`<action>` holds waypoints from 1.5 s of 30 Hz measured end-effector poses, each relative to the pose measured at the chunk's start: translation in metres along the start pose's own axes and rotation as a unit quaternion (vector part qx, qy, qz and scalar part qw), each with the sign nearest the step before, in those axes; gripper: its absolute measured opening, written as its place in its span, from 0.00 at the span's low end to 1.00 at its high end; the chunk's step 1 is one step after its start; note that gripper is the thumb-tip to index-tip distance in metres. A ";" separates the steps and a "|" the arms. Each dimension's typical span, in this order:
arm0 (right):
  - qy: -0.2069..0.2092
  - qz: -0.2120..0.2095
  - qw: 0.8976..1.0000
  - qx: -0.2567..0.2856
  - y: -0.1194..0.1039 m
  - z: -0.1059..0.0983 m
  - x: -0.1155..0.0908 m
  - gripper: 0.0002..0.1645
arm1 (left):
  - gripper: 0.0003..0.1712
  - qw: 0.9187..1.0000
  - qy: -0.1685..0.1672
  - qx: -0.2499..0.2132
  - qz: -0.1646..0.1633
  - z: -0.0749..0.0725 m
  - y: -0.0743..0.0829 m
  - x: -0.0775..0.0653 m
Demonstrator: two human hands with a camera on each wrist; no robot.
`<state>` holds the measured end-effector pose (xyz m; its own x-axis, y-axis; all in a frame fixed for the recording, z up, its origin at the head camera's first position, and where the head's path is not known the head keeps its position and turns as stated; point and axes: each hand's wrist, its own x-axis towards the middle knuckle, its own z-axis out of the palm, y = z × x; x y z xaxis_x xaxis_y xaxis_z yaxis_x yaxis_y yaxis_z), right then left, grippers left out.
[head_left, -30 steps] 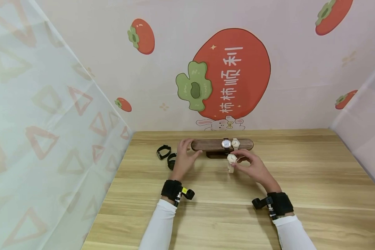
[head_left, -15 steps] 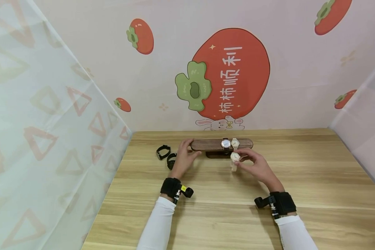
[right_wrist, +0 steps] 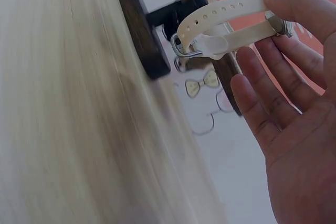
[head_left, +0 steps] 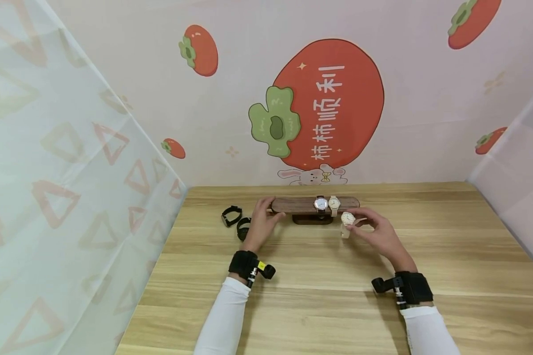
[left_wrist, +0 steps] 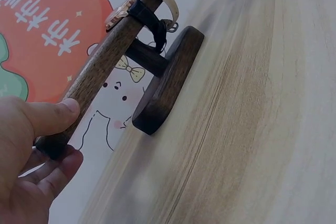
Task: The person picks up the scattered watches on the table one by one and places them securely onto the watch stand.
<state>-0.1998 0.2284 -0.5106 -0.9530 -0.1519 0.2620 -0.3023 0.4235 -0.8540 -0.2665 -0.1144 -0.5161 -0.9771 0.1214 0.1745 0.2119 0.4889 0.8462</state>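
Note:
My left hand (head_left: 259,228) grips the left end of a dark wooden watch stand (head_left: 288,205); in the left wrist view its thumb (left_wrist: 50,116) lies on the bar, with fingers beneath. A cream-strapped wristwatch (head_left: 348,219) is pinched by my right hand (head_left: 379,237), just in front of the bar's right end. In the right wrist view, the strap (right_wrist: 226,11) is buckled into a loop, with the thumb on it near the watch case. Two watches sit side by side round the bar: a dark-strapped watch (head_left: 321,203) and another cream watch (head_left: 334,203).
Two black watches (head_left: 232,217) lie on the wooden table (head_left: 311,305), left of my left hand. The stand's base (left_wrist: 173,85) rests on the tabletop, close to the printed back wall (head_left: 231,108). A patterned side wall (head_left: 71,207) borders the left edge.
My right hand has moved right with the cream watch, from in front of the mounted watches toward the bar's right end. The left hand keeps its hold on the stand.

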 end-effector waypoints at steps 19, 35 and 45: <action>0.049 -0.030 0.998 -0.032 0.023 -0.034 0.000 0.29 | 0.38 1.000 -0.001 0.016 -0.003 -0.002 0.001 -0.001; 0.055 -0.008 0.997 -0.049 0.032 -0.040 0.020 0.29 | 0.37 1.000 -0.009 0.009 -0.003 -0.003 -0.001 -0.003; 0.053 0.005 0.996 -0.066 0.028 -0.039 0.030 0.30 | 0.37 1.000 -0.008 0.003 -0.003 -0.003 -0.003 -0.002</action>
<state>-0.2375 0.2709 -0.5095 -0.9508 -0.0553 0.3049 -0.2853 0.5402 -0.7917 -0.2656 -0.1181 -0.5173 -0.9778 0.1330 0.1620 0.2071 0.4955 0.8435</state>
